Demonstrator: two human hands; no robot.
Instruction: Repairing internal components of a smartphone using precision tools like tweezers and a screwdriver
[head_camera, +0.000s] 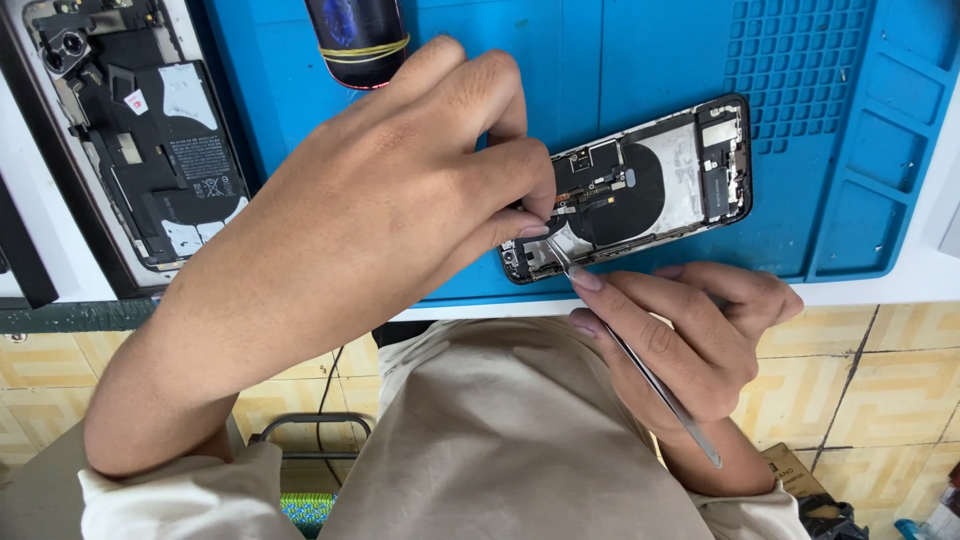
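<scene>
2 hands work an opened black phone chassis at the blue silicone mat's near edge: left hand pinches it, hiding its end; right hand grips slim metal tweezers. Another opened phone lies beyond the mat's left edge.

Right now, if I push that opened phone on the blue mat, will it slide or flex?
The phone lies flat on the mat, which looks rubbery, so it would probably grip rather than slide. Its frame looks rigid, so flexing seems unlikely. The exposed parts inside look delicate; the left hand pinches there and the right hand works tweezers in.
</scene>
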